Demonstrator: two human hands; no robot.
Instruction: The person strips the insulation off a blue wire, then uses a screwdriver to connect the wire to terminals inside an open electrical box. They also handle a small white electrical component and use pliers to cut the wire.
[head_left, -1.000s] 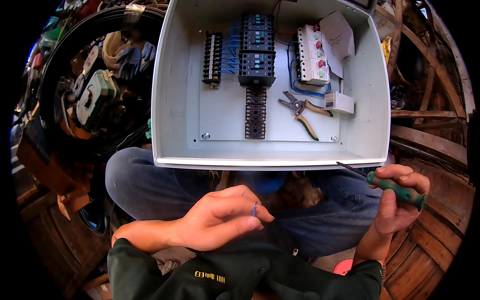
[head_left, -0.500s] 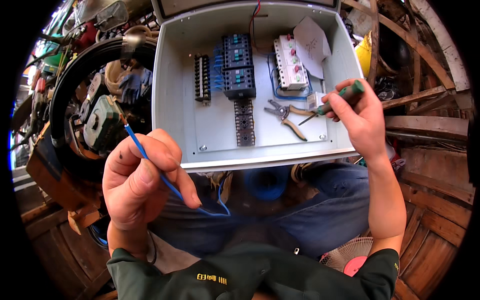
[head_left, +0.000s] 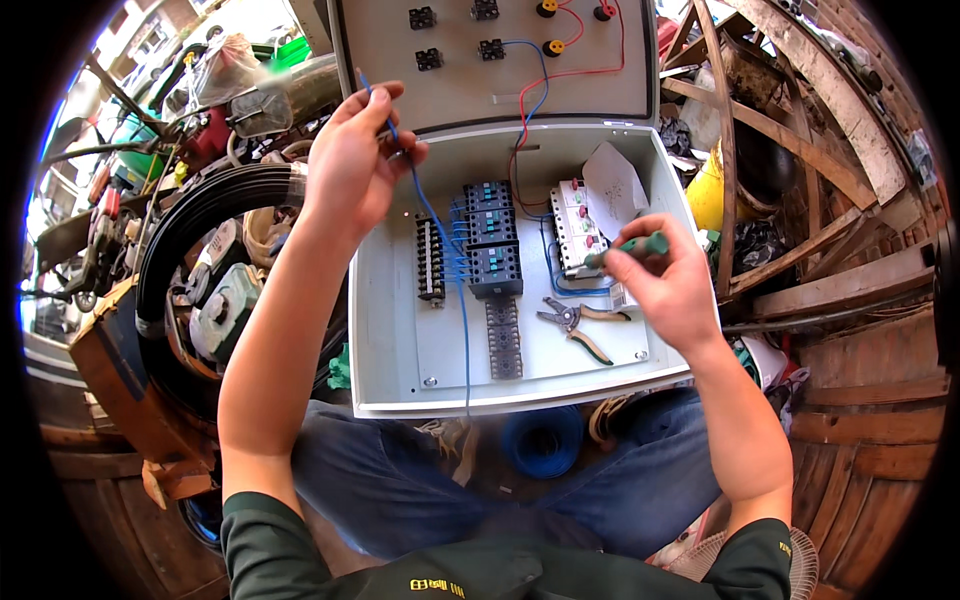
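Note:
My left hand (head_left: pixel 355 165), fingers pinched, is raised near the hinge side of a grey electrical enclosure (head_left: pixel 540 393). It grips a blue wire (head_left: pixel 464 335), which runs down across the enclosure and over its near rim. In my right hand (head_left: pixel 670 290) is a screwdriver (head_left: pixel 652 245) with a green handle, held over the enclosure's right side; its tip is hard to make out. Beneath the hands are a black terminal strip (head_left: pixel 430 262), stacked black contactors (head_left: pixel 491 235), dark relay sockets (head_left: pixel 504 340) and white circuit breakers (head_left: pixel 574 230). Wire strippers (head_left: pixel 568 318) lie on the mounting plate.
The open enclosure door (head_left: pixel 460 85) carries switch blocks and red and blue wires. A paper sheet (head_left: pixel 610 185) leans beside the breakers. At left lies a black cable coil (head_left: pixel 165 270); a blue wire coil (head_left: pixel 543 440) sits between my legs. Wooden framing (head_left: pixel 780 125) stands at right.
My left hand has moved up and away with the blue wire, now stretched over the enclosure. The right hand still holds the screwdriver, now turned differently. The view shows more of the door.

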